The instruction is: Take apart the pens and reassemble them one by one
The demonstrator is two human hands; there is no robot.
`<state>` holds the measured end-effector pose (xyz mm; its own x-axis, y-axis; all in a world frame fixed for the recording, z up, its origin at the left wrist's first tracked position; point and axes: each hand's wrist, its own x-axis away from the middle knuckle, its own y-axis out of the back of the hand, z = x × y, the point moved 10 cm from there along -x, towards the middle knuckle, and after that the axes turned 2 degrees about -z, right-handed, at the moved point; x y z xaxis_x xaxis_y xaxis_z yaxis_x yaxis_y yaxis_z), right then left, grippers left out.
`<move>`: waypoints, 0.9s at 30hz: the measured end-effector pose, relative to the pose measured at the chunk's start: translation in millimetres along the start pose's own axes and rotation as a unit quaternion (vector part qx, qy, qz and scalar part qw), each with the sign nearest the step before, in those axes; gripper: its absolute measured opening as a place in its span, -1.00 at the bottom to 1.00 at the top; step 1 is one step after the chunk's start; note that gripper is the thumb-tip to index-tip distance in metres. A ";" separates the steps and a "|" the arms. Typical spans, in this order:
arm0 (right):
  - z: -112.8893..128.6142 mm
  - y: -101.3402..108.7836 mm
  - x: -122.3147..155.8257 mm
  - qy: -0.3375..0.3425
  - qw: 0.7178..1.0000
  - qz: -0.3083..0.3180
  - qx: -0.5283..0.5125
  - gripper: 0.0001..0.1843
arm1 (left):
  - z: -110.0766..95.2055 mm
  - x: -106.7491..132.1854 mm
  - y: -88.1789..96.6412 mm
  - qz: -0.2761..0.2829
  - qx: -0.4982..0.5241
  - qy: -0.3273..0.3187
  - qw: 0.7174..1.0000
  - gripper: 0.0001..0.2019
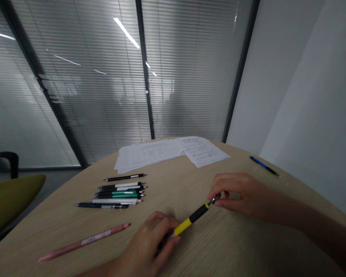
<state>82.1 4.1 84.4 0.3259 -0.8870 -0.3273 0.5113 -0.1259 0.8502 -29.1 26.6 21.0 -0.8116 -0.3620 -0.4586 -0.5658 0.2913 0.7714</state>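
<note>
A yellow and black pen (192, 219) is held slanting just above the table by both hands. My left hand (154, 240) is closed around its lower-left end, and the fingers hide that part of the barrel. At the other end, my right hand (233, 190) pinches the silver metal tip between thumb and fingers. Left of my left hand lies a pink pen (83, 243) with a white label. Beyond it, several pens (119, 194) in black, white and green lie side by side in a group.
White printed sheets (152, 152) lie at the far side of the wooden table (173, 184). Near the right edge rests a blue and black pen (263, 165). A green chair (14, 196) stands at the left. Glass panels with blinds (187, 77) rise behind the table.
</note>
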 end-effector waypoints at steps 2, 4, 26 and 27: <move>-0.5 -0.3 -0.3 -0.002 1.000 -0.001 -0.005 -0.88 | 0.9 0.4 0.2 -0.001 0.002 0.003 1.000 -0.83; -1.7 -0.6 -0.5 -0.009 1.000 -0.004 -0.013 -0.88 | 1.2 1.1 0.1 -0.001 0.004 0.001 1.000 -0.83; -5.1 -5.5 -0.2 -0.022 0.999 0.007 -0.024 -0.86 | -1.6 0.6 -0.2 0.001 0.000 -0.004 1.000 -0.83; -5.4 -5.8 -0.3 -0.023 0.999 0.007 -0.024 -0.86 | -1.0 1.2 -0.8 0.003 0.000 -0.004 1.000 -0.83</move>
<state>83.3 7.6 77.3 0.2968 -0.9085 -0.2941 0.5445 -0.0920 0.8337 -29.5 25.1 20.3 -0.8160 -0.3534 -0.4574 -0.5611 0.2938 0.7739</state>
